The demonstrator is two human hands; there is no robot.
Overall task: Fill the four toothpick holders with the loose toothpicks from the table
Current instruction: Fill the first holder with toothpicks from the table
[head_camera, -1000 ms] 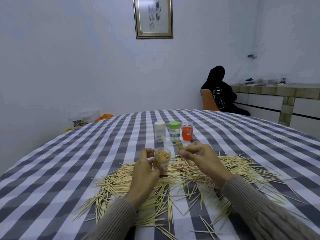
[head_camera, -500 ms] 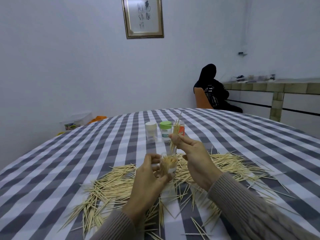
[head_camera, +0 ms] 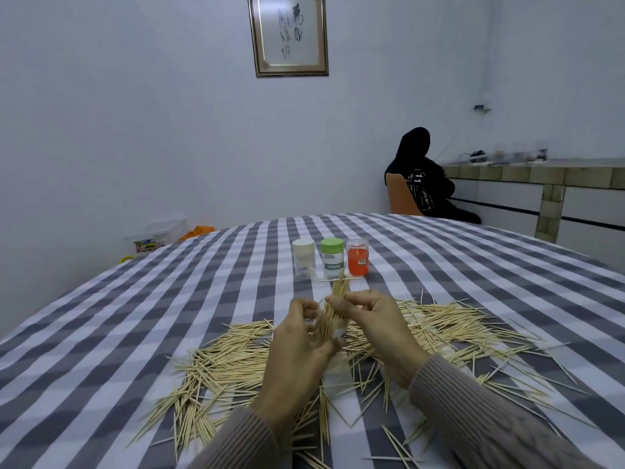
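My left hand (head_camera: 297, 336) grips a small clear toothpick holder (head_camera: 333, 328), tilted and partly hidden by my fingers. My right hand (head_camera: 372, 319) pinches a bundle of toothpicks (head_camera: 338, 292) whose lower ends are inside the holder's mouth. Loose toothpicks (head_camera: 449, 330) lie scattered in a wide heap across the checked tablecloth around both hands. Three more holders stand in a row farther back: one with a white cap (head_camera: 303, 258), one with a green cap (head_camera: 332, 258) and an orange one (head_camera: 357, 257).
The round table (head_camera: 135, 316) carries a grey and white checked cloth. A person in black sits on an orange chair (head_camera: 400, 198) beyond the far edge, beside a tiled counter (head_camera: 541, 184). A plastic box (head_camera: 159, 233) lies on the floor at left.
The right hand has lowered the toothpick bundle from above the holder down into its mouth. The left hand has tilted the holder a little toward the right hand.
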